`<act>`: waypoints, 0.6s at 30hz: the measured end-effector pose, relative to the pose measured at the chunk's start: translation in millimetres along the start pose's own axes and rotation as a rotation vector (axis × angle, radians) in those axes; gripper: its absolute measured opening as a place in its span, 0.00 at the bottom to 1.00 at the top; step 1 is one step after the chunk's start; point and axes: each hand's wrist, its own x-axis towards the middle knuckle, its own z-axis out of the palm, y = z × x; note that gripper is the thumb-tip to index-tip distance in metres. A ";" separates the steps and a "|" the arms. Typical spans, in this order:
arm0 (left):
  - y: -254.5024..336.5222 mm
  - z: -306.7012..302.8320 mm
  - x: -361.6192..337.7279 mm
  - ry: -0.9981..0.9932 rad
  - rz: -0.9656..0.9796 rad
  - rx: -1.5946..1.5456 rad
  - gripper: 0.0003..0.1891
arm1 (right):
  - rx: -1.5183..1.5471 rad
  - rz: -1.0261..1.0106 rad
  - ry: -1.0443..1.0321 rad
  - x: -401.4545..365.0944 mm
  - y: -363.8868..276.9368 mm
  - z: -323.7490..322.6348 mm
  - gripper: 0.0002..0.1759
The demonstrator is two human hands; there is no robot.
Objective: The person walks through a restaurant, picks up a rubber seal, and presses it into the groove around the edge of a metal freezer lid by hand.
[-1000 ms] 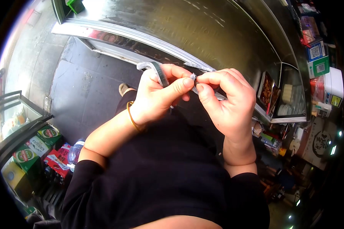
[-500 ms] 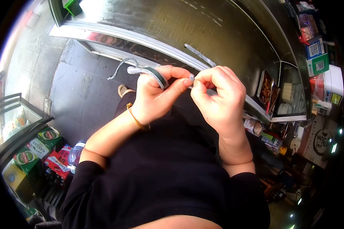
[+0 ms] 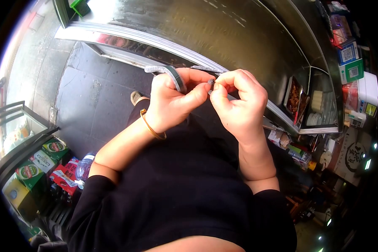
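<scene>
My left hand (image 3: 172, 94) is closed, thumb and index finger pinching the end of a narrow grey strip (image 3: 171, 74). The strip is fuzzy and light grey on one face, dark green on the other, and it curves over the back of the index finger. At its small dark tip (image 3: 211, 82), the fingertips of my right hand (image 3: 240, 98) pinch too, touching or almost touching the left ones. A pale length of similar strip shows behind the fingers, above the counter edge; whether it joins the rest is hidden. A yellow bracelet (image 3: 146, 125) circles my left wrist.
In front runs a metal counter (image 3: 189, 29) with a raised rim. A tray of brown food (image 3: 293, 98) and stacked white plates (image 3: 313, 119) sit at its right end. Drink boxes (image 3: 33, 170) and a large water bottle (image 3: 84, 170) stand at lower left on the dark tiled floor (image 3: 88, 90).
The loose thin tail left of my left hand has gone from view. The pale strip piece behind the fingers has swung lower and flatter. Both hands have shifted slightly, still pinching together.
</scene>
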 end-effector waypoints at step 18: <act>-16.2 -13.5 18.7 0.218 -0.310 -0.751 0.05 | 0.278 -0.079 0.152 -9.4 14.4 -0.3 0.04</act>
